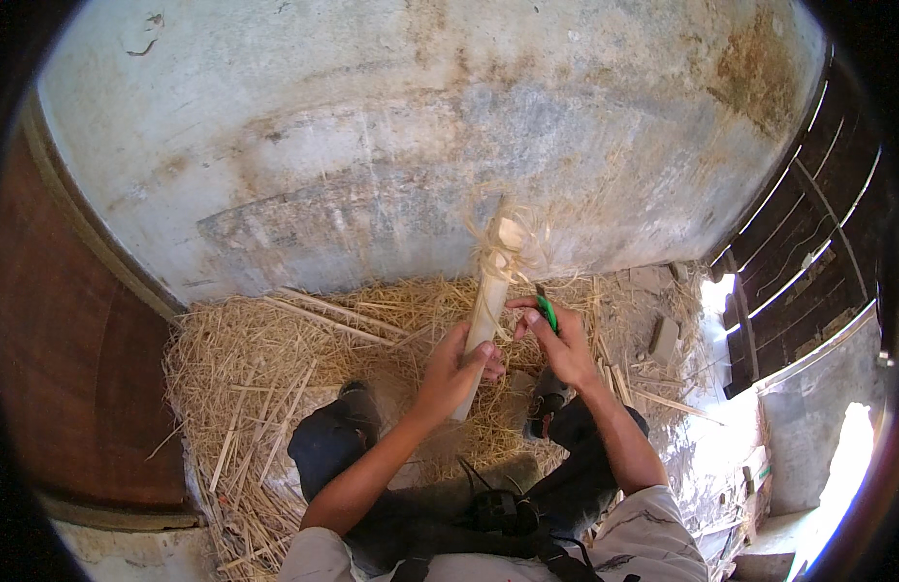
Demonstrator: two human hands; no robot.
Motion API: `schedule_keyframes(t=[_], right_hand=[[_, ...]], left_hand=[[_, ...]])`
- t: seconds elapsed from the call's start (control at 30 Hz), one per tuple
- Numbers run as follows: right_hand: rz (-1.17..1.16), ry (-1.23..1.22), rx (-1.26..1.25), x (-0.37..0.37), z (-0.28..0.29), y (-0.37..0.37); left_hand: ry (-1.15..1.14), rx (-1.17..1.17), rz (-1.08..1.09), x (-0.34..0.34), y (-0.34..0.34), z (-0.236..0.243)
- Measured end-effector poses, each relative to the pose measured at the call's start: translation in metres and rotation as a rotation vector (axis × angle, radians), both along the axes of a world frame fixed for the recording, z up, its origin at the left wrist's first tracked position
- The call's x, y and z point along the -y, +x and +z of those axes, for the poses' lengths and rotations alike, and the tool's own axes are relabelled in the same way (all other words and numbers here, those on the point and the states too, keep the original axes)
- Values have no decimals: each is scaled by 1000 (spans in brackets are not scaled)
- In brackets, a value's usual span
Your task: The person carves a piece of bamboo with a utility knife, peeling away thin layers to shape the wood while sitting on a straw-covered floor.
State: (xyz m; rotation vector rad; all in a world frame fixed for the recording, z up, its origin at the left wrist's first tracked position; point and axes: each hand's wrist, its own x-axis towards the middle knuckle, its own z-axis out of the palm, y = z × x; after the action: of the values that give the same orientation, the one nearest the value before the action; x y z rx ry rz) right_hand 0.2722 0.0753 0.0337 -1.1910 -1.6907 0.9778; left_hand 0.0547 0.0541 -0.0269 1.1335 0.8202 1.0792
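Observation:
My left hand (449, 378) is closed around a pale, upright length of split bamboo or wood (488, 301), gripping its lower half. Thin curled shavings (513, 242) cluster at the upper end of that piece. Just right of it, my right hand (561, 349) holds a small knife with a bright green handle (548, 312); its short dark blade points upward, beside the piece. The index finger of that hand reaches toward the piece; whether it touches it is unclear.
Straw-like shavings and slender sticks (236, 388) cover the ground around my legs. A stained pale wall (391, 165) faces me. A brown panel (91, 349) is at left; dark slatted boards (799, 252) are at right. A small block (663, 339) lies right of my hands.

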Motion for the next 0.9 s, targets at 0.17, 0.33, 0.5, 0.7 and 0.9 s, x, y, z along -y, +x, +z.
schedule_keyframes(t=[0.17,0.33,0.5,0.7,0.9], right_hand=[[-20,178,476,-2,20,13],[-28,203,509,0,22,16],[-9,411,446,-3,2,12],[49,-119,234,6,16,-1],[-21,202,369,-1,3,10]], left_hand=[[-92,11,25,-5,-3,4],[-137,98,16,-4,-6,14],[-203,232,6,-9,-8,3],[-73,203,196,-18,-12,-16],[-186,314,286,-19,-18,-5]])
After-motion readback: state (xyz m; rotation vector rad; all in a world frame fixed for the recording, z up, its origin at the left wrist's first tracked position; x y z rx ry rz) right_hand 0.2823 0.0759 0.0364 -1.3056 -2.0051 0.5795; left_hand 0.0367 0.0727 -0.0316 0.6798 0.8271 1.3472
